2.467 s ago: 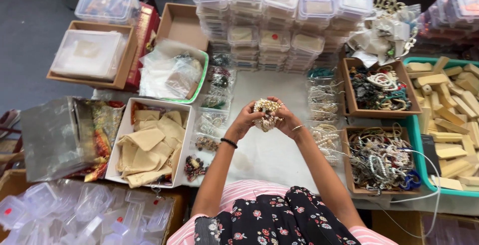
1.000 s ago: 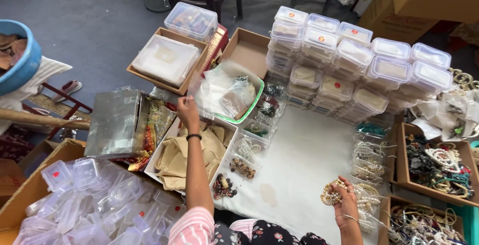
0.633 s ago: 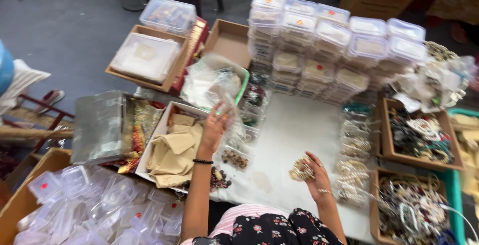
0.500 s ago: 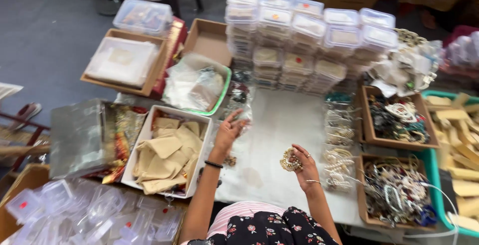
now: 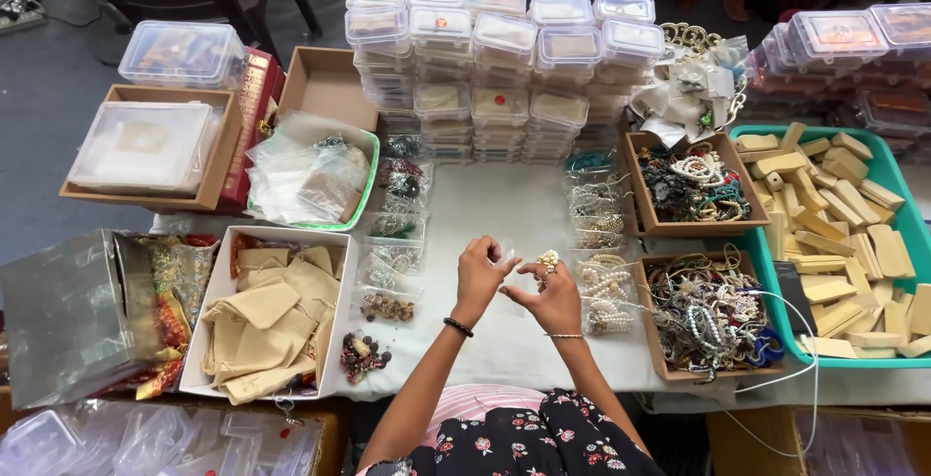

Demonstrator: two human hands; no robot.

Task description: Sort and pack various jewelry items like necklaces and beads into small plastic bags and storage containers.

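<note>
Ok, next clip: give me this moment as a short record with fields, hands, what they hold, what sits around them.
left hand: left hand raised over the white cloth, fingers pinched on a clear plastic pouch
right hand: right hand holding a gold jewellery piece
left of hands: white box of beige cloth pouches
right of hands: brown trays of tangled jewellery, teal tray of wooden pieces
behind: stacked clear lidded boxes

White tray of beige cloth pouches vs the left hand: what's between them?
In the head view, between the white tray of beige cloth pouches and the left hand lie small clear plastic bags of beaded jewellery on the white tabletop.
</note>
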